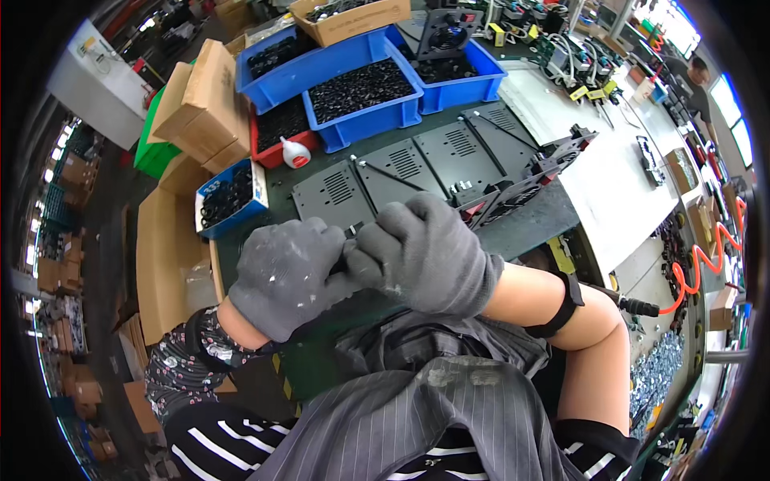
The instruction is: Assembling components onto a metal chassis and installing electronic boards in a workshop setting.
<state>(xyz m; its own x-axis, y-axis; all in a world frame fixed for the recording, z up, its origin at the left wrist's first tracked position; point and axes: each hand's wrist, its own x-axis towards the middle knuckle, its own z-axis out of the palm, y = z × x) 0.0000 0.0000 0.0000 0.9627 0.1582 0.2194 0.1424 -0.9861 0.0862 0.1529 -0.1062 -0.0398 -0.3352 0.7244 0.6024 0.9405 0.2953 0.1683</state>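
My left hand and my right hand, both in grey gloves, meet over the near edge of the workbench. Their fingers are curled and pressed together. Something small and dark shows between the fingertips, but the gloves hide most of it. Just beyond them lie several black metal panels side by side, with slotted vents and thin black cables. Upright plates with fan grilles and red parts stand along their right ends.
Blue bins of small black parts, a red bin and a white bottle stand at the back. A small blue box and open carton flank my left. An orange coiled hose hangs right; wired assemblies sit far right.
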